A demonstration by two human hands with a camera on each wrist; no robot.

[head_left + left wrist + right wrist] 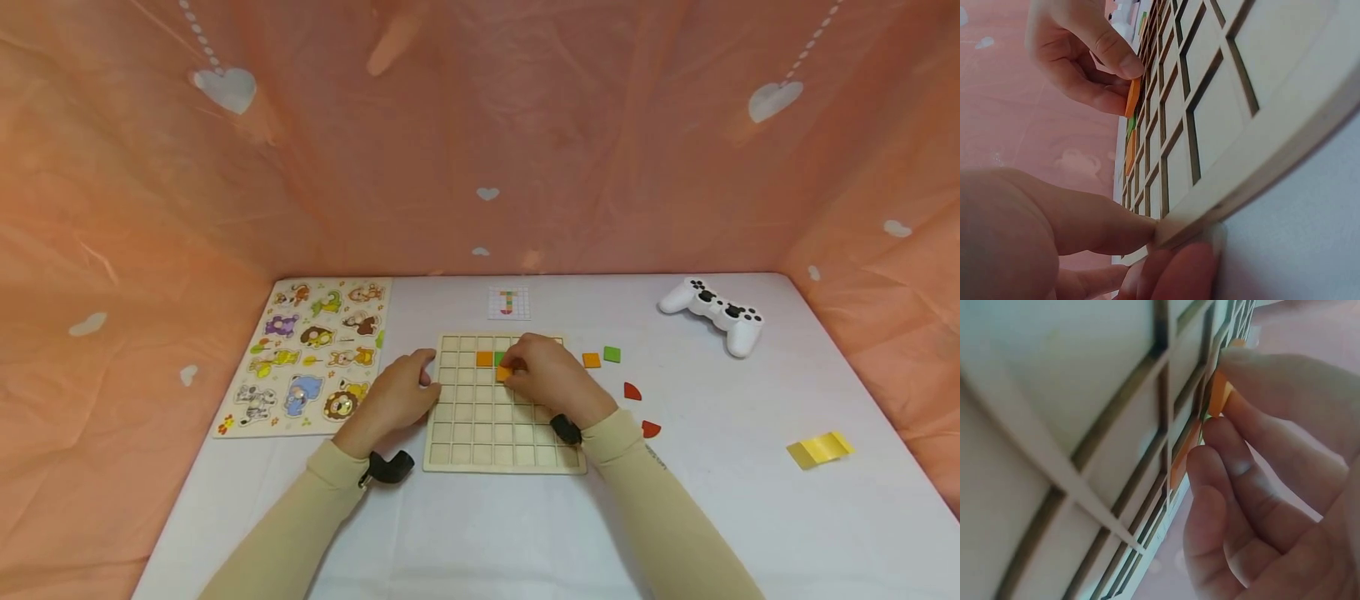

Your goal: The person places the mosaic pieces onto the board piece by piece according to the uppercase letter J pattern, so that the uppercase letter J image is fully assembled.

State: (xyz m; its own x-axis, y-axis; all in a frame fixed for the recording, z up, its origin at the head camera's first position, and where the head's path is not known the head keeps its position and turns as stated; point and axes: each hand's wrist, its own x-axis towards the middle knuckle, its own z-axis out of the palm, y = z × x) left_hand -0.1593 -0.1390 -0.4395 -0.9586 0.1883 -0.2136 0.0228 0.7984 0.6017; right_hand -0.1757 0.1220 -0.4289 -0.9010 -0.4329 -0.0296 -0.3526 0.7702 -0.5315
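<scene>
At the far left of the white surface (720,508) lies a pale puzzle board (324,368) bearing colourful animal pieces (303,395). At the far right sits a white game controller (712,314) with black sticks. Nearer, on the right, lies a creased yellow strip (821,450). Peach-orange cloth (585,167) with white hearts (228,90) rises behind and along both sides.

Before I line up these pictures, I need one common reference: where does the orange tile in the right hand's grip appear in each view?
Head: orange tile below and slightly right of centre.
Left wrist: orange tile in the upper half, slightly left of centre.
Right wrist: orange tile in the upper half, right of centre.
Shared landmark: the gridded wooden board, visible in all three.
</scene>
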